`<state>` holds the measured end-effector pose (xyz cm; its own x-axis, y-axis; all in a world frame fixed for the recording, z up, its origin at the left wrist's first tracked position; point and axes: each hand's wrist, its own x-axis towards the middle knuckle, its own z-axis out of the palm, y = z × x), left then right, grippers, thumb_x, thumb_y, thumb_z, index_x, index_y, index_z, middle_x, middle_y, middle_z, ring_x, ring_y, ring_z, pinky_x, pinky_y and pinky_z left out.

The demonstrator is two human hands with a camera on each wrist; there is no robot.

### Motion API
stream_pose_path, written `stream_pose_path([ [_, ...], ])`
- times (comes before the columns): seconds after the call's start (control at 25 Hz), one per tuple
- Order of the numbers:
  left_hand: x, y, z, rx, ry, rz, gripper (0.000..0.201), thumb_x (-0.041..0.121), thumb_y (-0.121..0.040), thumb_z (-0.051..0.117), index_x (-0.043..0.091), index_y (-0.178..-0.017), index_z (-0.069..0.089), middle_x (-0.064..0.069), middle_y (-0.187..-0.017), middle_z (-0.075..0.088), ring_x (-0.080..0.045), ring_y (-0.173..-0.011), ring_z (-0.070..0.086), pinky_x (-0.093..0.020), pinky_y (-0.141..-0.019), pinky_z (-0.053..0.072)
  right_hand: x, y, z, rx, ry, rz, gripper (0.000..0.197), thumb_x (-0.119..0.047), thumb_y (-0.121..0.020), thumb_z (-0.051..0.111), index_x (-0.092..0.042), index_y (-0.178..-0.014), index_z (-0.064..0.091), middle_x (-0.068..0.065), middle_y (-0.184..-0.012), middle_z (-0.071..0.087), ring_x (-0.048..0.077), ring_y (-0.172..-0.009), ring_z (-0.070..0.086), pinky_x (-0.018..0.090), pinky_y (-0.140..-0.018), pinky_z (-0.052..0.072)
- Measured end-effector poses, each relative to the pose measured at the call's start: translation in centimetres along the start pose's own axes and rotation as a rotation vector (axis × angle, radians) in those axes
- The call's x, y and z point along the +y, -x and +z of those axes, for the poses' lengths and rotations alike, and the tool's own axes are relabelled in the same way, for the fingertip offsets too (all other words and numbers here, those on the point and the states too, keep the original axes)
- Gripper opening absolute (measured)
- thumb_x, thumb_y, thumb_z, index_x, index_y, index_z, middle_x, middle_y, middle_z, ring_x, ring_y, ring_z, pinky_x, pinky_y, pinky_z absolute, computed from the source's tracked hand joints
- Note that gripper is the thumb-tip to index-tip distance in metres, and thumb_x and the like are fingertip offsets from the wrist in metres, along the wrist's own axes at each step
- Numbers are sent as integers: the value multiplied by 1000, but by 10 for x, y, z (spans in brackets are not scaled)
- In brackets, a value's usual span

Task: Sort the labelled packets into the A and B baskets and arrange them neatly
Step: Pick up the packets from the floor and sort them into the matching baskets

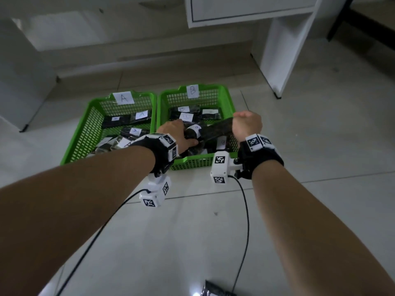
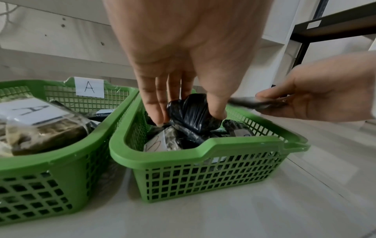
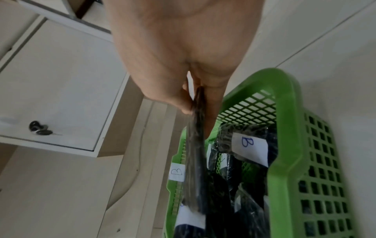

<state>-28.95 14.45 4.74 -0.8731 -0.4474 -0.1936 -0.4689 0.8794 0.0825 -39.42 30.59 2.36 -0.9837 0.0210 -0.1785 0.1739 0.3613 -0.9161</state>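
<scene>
Over the B basket (image 1: 226, 99), the left hand (image 1: 178, 133) grips one end of a dark packet (image 1: 213, 130) and the right hand (image 1: 246, 122) pinches the other, so an uneven release could drop it crooked onto the packets beneath both hands.

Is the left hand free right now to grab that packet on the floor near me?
Probably not: the left hand grips a dark packet over basket B, shared with the right hand.

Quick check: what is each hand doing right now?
Left hand: grips one end of a dark packet over the B basket.
Right hand: pinches the packet's other end.
</scene>
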Motion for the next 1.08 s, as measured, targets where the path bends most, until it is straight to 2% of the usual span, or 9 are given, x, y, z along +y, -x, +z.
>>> stream_pose_path([
  [0.12, -10, 2, 1, 41, 24, -56, 62, 59, -82, 64, 13, -121, 51, -5, -110, 62, -24, -92, 61, -33, -72, 52, 6, -2, 9, -63, -57, -108, 43, 6, -84, 62, -9, -123, 71, 6, -115, 71, 18, -100, 66, 26, -93, 53],
  [0.2, -16, 3, 2, 46, 7, -83, 62, 58, -85, 62, 11, -124, 48, -7, -113, 61, -25, -96, 62, -33, -72, 50, 5, 5, 11, -88, -31, -227, 47, 12, -82, 58, -12, -118, 74, 1, -109, 71, 16, -103, 67, 26, -98, 53],
  [0.28, -26, 8, 6, 33, 32, -101, 63, 57, -86, 60, 10, -127, 46, -8, -120, 60, -28, -103, 61, -35, -75, 48, 6, 16, 13, -123, 100, -381, 42, 13, -80, 58, -17, -99, 80, -1, -99, 73, 12, -95, 67, 23, -93, 54],
  [0.4, -33, 18, 15, 38, -15, -91, 66, 57, -87, 59, 19, -138, 40, -8, -137, 50, -32, -127, 47, -53, -101, 41, 23, 32, 6, -278, 490, -540, 22, -1, -82, 70, -18, -88, 82, -3, -98, 71, 6, -86, 62, 11, -73, 44],
  [0.56, -40, 36, 20, -89, 57, -127, 67, 49, -89, 62, 23, -143, 32, -10, -145, 36, -35, -135, 33, -60, -102, 41, 26, 46, -18, -582, 928, -561, 38, -7, -82, 65, -20, -116, 77, 2, -123, 72, 22, -111, 66, 24, -91, 48],
  [0.68, -42, 47, 24, -62, 68, -105, 63, 49, -89, 60, 23, -140, 34, -10, -140, 40, -35, -131, 38, -57, -96, 47, 4, 63, -41, -641, 1177, -614, 59, -7, -82, 62, -25, -138, 62, 0, -146, 55, 25, -132, 51, 38, -109, 44],
  [0.88, -52, 50, 25, 53, 153, -16, 45, 40, -91, 61, 18, -128, 48, -7, -126, 54, -32, -120, 49, -55, -94, 48, 15, 113, -71, -612, 990, -836, 50, -11, -90, 60, -20, -139, 57, -5, -145, 53, 14, -135, 45, 31, -115, 34],
  [1.0, -52, 55, 27, 103, 148, 17, 48, 40, -91, 59, 17, -131, 47, -9, -130, 50, -34, -123, 45, -55, -100, 43, 52, 141, -72, -521, 732, -823, 45, -9, -87, 64, -15, -132, 63, -2, -136, 60, 16, -128, 51, 32, -110, 41],
  [1.08, -50, 75, 32, 241, 132, 79, 50, 40, -88, 58, 16, -130, 48, -11, -131, 48, -36, -123, 42, -51, -104, 37, 77, 163, -71, -481, 624, -752, 43, -9, -85, 66, -14, -128, 64, 0, -129, 63, 16, -121, 54, 29, -103, 44],
])
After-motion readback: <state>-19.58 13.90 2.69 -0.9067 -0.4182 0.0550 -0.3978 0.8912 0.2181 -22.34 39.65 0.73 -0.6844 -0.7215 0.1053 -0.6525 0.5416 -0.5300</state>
